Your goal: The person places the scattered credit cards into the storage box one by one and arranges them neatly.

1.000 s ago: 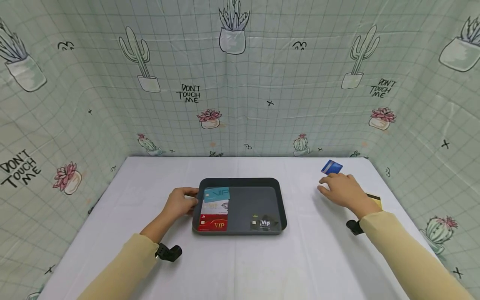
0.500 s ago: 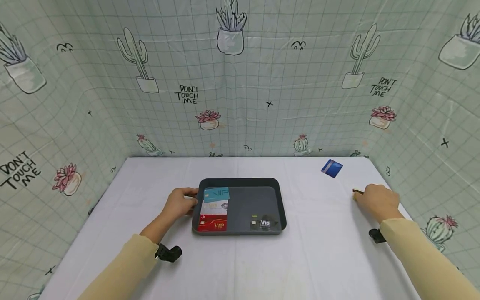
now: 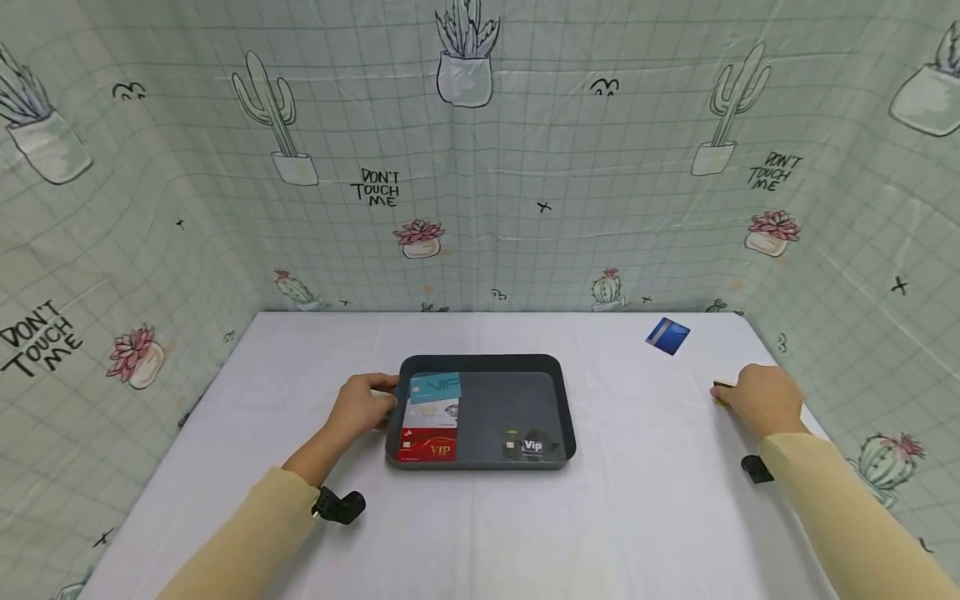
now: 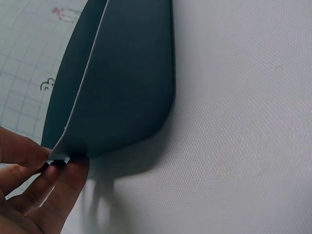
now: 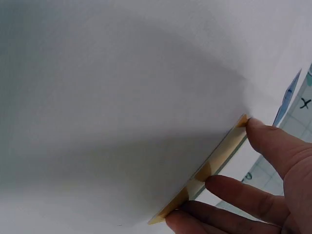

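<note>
At the left rim of a dark grey tray [image 3: 510, 400], my left hand [image 3: 362, 406] pinches the edge; the left wrist view shows its thumb [image 4: 24, 148] on one side of the wall and fingers on the other. On the table's right side, my right hand [image 3: 767, 400] holds a yellow card [image 5: 222, 152] by its edges, thumb at one corner and fingertips farther along. The hand covers most of this card in the head view. Up and left of it, a blue card [image 3: 668, 336] lies on the table.
Inside the tray, a teal card [image 3: 435, 387], a white card [image 3: 429, 414] and a red card [image 3: 427, 445] form a column at the left. A dark, see-through-looking VIP card [image 3: 531, 447] lies at its lower right. Patterned cloth [image 3: 487, 167] walls the white table [image 3: 525, 533].
My right hand has moved right and toward me, from beside the blue card to the yellow card, and has taken hold of it. My left hand stays at the tray's rim.
</note>
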A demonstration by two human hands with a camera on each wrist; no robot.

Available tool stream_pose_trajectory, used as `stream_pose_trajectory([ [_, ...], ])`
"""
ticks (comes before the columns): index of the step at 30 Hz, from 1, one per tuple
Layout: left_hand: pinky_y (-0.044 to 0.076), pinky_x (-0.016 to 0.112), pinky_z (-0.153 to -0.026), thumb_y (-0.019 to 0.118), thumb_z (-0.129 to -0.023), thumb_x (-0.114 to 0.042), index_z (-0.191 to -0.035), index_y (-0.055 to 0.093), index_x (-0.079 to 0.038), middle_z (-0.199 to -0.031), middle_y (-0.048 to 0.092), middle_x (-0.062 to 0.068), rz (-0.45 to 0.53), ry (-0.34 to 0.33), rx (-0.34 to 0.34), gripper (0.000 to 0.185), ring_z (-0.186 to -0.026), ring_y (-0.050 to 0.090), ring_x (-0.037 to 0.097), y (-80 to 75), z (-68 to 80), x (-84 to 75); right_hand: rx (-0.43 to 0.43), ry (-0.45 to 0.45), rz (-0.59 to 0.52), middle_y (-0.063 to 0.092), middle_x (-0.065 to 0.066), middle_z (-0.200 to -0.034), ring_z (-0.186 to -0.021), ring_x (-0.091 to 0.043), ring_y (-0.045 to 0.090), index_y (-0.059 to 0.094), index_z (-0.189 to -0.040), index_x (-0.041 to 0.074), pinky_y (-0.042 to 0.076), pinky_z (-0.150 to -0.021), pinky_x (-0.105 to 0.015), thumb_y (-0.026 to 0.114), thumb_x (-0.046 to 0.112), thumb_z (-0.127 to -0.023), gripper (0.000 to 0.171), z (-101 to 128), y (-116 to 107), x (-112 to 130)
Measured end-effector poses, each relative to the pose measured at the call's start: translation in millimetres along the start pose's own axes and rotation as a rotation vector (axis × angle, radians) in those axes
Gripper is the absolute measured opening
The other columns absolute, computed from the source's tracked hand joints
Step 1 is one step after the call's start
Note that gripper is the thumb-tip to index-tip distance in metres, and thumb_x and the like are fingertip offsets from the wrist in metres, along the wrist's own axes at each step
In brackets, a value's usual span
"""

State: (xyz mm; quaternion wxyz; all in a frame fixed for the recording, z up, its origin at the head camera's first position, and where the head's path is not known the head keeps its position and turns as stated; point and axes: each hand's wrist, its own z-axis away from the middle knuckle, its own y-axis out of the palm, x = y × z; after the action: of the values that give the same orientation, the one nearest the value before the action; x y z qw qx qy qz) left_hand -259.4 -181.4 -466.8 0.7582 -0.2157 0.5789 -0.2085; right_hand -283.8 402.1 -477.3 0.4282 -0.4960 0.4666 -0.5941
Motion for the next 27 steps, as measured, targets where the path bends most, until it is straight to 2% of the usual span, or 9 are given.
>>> stream_pose_trajectory([
  [3, 0.065, 0.034, -0.071, 0.060, -0.096, -0.001, -0.137, 0.063, 0.004, -0.131, 0.063, 0.026, -0.001, 0.002, -0.001, 0.042, -0.089, 0.068, 0.025, -0.3, 0.7, -0.2, 0.025, 0.004, -0.006, 0.061, -0.021, -0.070, -0.062, -0.031, 0.055, 0.062, -0.070, -0.004, 0.050, -0.049, -0.044, 0.070, 0.034, -0.086, 0.042, -2.7, -0.4, 4.4],
  [7, 0.065, 0.033, -0.070, 0.060, -0.095, -0.001, -0.136, 0.063, 0.004, -0.131, 0.063, 0.026, -0.005, 0.011, -0.004, 0.041, -0.087, 0.068, 0.024, 0.6, -0.6, 1.2, 0.076, 0.027, -0.017, 0.063, -0.026, -0.078, -0.066, -0.032, 0.055, 0.065, -0.079, -0.009, 0.052, -0.053, -0.045, 0.071, 0.030, -0.082, 0.039, -4.1, -2.0, 10.7],
  [9, 0.065, 0.033, -0.069, 0.060, -0.095, -0.001, -0.136, 0.063, 0.004, -0.130, 0.064, 0.026, -0.007, 0.015, -0.005, 0.041, -0.087, 0.068, 0.024, 0.7, -0.9, 1.6, 0.099, 0.004, -0.006, 0.063, -0.028, -0.080, -0.067, -0.033, 0.055, 0.065, -0.080, -0.010, 0.053, -0.055, -0.046, 0.071, 0.025, -0.080, 0.035, -3.8, -1.8, 14.3],
  [13, 0.065, 0.033, -0.069, 0.060, -0.095, -0.001, -0.136, 0.063, 0.004, -0.130, 0.064, 0.026, -0.009, 0.017, -0.008, 0.042, -0.087, 0.068, 0.024, 0.3, -1.2, 1.9, 0.123, -0.070, 0.021, 0.062, -0.028, -0.078, -0.067, -0.034, 0.054, 0.060, -0.072, -0.005, 0.053, -0.057, -0.050, 0.068, 0.015, -0.074, 0.021, -0.2, -0.2, 21.5],
  [16, 0.065, 0.033, -0.069, 0.060, -0.095, 0.000, -0.136, 0.063, 0.004, -0.130, 0.064, 0.026, -0.005, 0.018, -0.007, 0.042, -0.087, 0.068, 0.024, 0.0, -1.4, 2.0, 0.122, -0.112, 0.046, 0.063, -0.027, -0.076, -0.065, -0.034, 0.055, 0.060, -0.070, -0.004, 0.054, -0.057, -0.052, 0.064, 0.010, -0.077, 0.016, 2.0, 1.7, 24.9],
  [20, 0.065, 0.034, -0.069, 0.060, -0.094, 0.000, -0.136, 0.063, 0.005, -0.130, 0.064, 0.027, -0.001, 0.029, -0.005, 0.042, -0.089, 0.068, 0.025, -0.1, -1.6, 1.5, 0.122, -0.121, 0.066, 0.063, -0.026, -0.075, -0.063, -0.033, 0.056, 0.062, -0.077, -0.010, 0.055, -0.055, -0.052, 0.053, 0.002, -0.084, 0.017, 2.8, 2.3, 27.4],
  [27, 0.065, 0.034, -0.068, 0.059, -0.093, 0.000, -0.135, 0.064, 0.005, -0.129, 0.065, 0.026, -0.002, 0.036, -0.009, 0.042, -0.087, 0.068, 0.024, -0.8, -2.1, 2.9, 0.068, -0.114, 0.016, 0.064, -0.027, -0.076, -0.062, -0.033, 0.057, 0.062, -0.079, -0.010, 0.051, -0.051, -0.050, 0.048, 0.002, -0.087, 0.020, 4.3, -3.1, 25.2],
])
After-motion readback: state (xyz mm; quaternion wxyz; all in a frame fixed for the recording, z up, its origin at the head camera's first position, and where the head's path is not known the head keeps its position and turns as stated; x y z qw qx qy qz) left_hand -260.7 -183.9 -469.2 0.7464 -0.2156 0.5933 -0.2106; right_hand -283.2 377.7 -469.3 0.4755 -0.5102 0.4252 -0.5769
